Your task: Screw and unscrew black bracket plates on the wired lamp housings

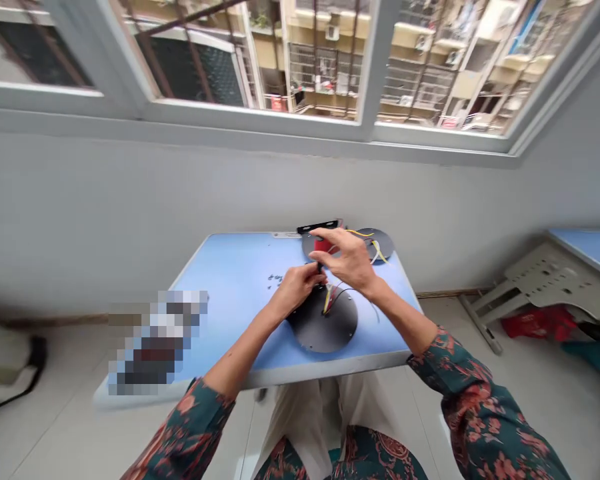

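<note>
A black round plate (327, 330) lies on the blue table near its front edge, with white, yellow, red and dark wires (329, 301) rising from its middle. My right hand (350, 260) is above the plate's far edge, its thumb and fingers around the red and black handle of an upright screwdriver (322, 247). Below that handle, my left hand (300, 285) is closed at the plate's far rim, fingertips by the screwdriver's lower end. What those fingers pinch is hidden. Small dark screws (275, 279) lie scattered just left of my left hand.
Behind my hands are more dark round plates (383, 243) with wires, and a black slotted bar (317, 227) by the wall. A blurred-out patch (160, 340) covers items at the table's left. Another blue table (593, 247) stands to the right, and a window (260, 113) is ahead.
</note>
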### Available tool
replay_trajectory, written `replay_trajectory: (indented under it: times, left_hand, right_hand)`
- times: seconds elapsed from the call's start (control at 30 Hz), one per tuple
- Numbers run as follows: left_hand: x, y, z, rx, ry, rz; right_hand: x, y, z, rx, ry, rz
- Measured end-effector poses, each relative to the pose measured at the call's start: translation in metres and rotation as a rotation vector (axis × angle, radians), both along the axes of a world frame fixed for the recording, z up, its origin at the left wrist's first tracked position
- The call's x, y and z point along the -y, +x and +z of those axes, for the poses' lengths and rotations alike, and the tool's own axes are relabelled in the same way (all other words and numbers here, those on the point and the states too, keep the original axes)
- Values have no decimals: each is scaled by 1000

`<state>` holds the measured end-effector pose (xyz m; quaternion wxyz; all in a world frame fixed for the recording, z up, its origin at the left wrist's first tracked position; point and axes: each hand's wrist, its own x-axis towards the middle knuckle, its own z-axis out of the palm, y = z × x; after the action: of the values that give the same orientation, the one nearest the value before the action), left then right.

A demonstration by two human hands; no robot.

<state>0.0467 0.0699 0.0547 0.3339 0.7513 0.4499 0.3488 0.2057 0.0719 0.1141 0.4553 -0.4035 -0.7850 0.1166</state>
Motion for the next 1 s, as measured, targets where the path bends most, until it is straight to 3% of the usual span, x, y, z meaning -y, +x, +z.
replay_trajectory:
  times: [0.07,0.2,0.27,0.37,0.43,0.53,0.7,0.77,0.83,1.0]
  left_hand:
    - [0,0,-1,-19,15,9]
    - [-6,-4,-3,-109,44,9]
    - [-7,-5,-4,-122,50,-1]
    - [-4,-4,-2,-106,55,2]
    - [-2,-1,-1,-91,55,11]
    - [-2,3,-1,-70,28,53]
    - [-7,6,-5,-41,41,66]
    - [-8,5,-6,2,18,48]
    - [-8,3,-7,60,-7,18]
    - [-9,1,-5,82,9,25]
  right_hand:
    - [-2,-3,2,75,-1,-82]
    - [-12,1,3,68,-39,-34]
    - [-17,9,4,4,-114,112]
    - [-20,21,5,-123,-264,437]
    - [-20,25,7,-176,-293,520]
    - [-19,23,10,-113,-272,442]
    - [-11,13,16,-66,-47,103]
    - [-8,11,19,-49,-27,47]
    - [-6,13,24,-36,-64,99]
    - [-6,23,35,-52,-316,408]
